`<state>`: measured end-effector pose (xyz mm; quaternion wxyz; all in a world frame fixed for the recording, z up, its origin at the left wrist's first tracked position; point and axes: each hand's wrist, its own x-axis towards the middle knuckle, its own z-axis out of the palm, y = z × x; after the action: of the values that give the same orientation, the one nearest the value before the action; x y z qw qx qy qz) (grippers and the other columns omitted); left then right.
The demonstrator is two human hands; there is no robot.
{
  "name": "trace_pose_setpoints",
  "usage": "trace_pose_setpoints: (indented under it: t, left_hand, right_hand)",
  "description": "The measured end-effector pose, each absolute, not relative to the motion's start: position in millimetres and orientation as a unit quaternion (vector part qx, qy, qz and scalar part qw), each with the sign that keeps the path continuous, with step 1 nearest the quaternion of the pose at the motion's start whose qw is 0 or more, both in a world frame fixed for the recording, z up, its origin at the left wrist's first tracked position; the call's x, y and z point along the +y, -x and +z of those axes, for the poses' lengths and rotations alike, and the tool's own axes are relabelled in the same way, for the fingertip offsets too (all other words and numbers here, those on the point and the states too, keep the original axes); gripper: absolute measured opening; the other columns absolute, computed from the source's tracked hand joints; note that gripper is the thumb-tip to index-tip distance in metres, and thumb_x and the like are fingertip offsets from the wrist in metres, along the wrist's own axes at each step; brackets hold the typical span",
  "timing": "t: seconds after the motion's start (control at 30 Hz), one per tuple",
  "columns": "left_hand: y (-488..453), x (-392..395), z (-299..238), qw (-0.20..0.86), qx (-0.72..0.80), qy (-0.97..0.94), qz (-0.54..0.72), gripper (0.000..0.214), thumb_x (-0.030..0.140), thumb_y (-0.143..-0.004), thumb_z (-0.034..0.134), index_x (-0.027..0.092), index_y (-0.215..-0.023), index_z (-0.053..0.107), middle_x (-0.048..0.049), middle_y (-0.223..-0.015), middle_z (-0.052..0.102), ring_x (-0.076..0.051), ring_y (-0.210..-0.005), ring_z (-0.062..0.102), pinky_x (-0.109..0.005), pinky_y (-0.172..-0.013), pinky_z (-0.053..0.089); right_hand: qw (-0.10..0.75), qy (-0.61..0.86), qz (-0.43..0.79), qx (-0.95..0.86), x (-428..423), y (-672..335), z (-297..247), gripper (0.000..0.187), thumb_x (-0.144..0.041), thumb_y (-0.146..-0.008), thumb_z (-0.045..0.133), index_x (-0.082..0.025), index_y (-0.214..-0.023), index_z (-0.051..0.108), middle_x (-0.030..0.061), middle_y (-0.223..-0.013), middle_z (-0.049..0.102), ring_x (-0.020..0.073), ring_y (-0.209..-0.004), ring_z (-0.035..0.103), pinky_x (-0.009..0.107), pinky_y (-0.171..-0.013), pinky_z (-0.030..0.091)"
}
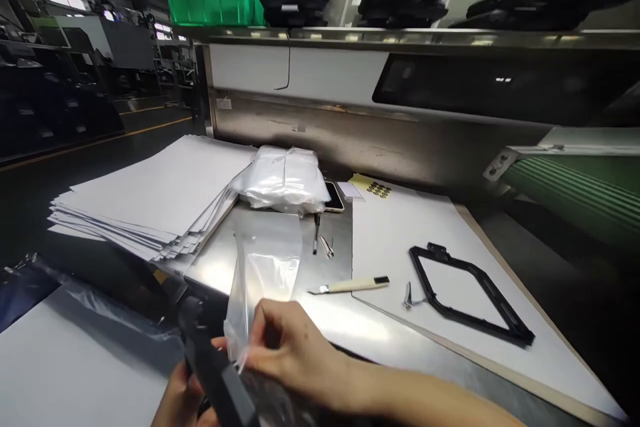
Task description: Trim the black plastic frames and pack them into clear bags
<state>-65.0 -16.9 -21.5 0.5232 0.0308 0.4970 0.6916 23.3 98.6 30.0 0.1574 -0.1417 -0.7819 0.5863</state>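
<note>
My right hand (285,343) pinches the lower edge of a clear plastic bag (267,267) that stands up above the steel table (330,320). My left hand (183,400) is low at the bottom edge, its fingers curled round a black elongated part (215,367) that reaches up beside the bag's mouth. The bag looks empty and see-through. Most of my left hand is cut off by the frame.
A stack of white sheets (150,197) lies at left, a bundle of clear bags (285,177) behind. On the white mat (400,233) rest a black frame (467,293), a craft knife (350,285), tweezers (327,245), a pen (317,230). Green bin (213,0) on the shelf.
</note>
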Motion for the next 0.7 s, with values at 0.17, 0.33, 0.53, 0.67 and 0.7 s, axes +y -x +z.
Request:
trace_pose_setpoints:
  t: [0.17,0.33,0.53,0.67,0.7]
  left_hand:
    - [23,-28,-36,0.565,0.556,-0.047,0.608,0.034,0.038,-0.037,0.076,0.011,-0.047,0.057,0.0054,-0.029,0.041,0.002,-0.025,0.024,-0.012,-0.027,0.015]
    - [2,-39,-53,0.588,0.573,-0.090,0.563,0.033,0.034,-0.047,0.073,0.011,-0.056,0.052,0.0036,-0.042,0.046,0.002,-0.031,0.023,-0.015,-0.031,0.012]
    - [8,-44,-76,0.571,0.606,-0.096,0.545,0.028,0.029,-0.057,0.069,0.014,-0.057,0.045,0.0113,-0.042,0.030,0.000,-0.034,0.019,-0.016,-0.034,0.016]
    - [-9,-49,-87,0.593,0.589,-0.116,0.537,0.041,0.053,-0.052,0.061,0.016,-0.056,0.044,0.0116,-0.037,0.026,-0.002,-0.035,0.014,-0.017,-0.034,0.014]
    - [-18,-50,-88,0.603,0.580,-0.125,0.534,0.044,0.055,-0.047,0.063,0.016,-0.059,0.047,0.0105,-0.038,0.030,-0.002,-0.035,0.016,-0.017,-0.034,0.014]
  right_hand:
    - [0.118,0.184,0.688,-0.692,61,-81,-2,0.022,-0.025,-0.056,0.065,-0.017,-0.055,0.044,-0.0046,-0.057,0.047,0.0078,-0.051,0.042,0.019,-0.049,0.035]
    - [0.143,0.251,0.796,-0.533,46,-117,-39,0.027,-0.038,-0.060,0.062,-0.015,-0.057,0.048,-0.0030,-0.051,0.046,0.0098,-0.049,0.046,0.022,-0.049,0.037]
    - [0.322,0.359,0.790,-0.379,39,-149,-86,0.036,-0.049,-0.067,0.051,-0.019,-0.060,0.032,-0.0059,-0.055,0.034,0.0066,-0.049,0.037,0.020,-0.050,0.035]
    - [0.351,0.391,0.769,-0.365,26,-152,-99,0.035,-0.046,-0.064,0.057,-0.019,-0.058,0.036,-0.0062,-0.053,0.036,0.0072,-0.047,0.037,0.020,-0.048,0.034]
    - [0.340,0.390,0.770,-0.373,20,-150,-101,0.034,-0.044,-0.062,0.061,-0.018,-0.058,0.039,-0.0054,-0.053,0.040,0.0084,-0.049,0.041,0.021,-0.050,0.036]
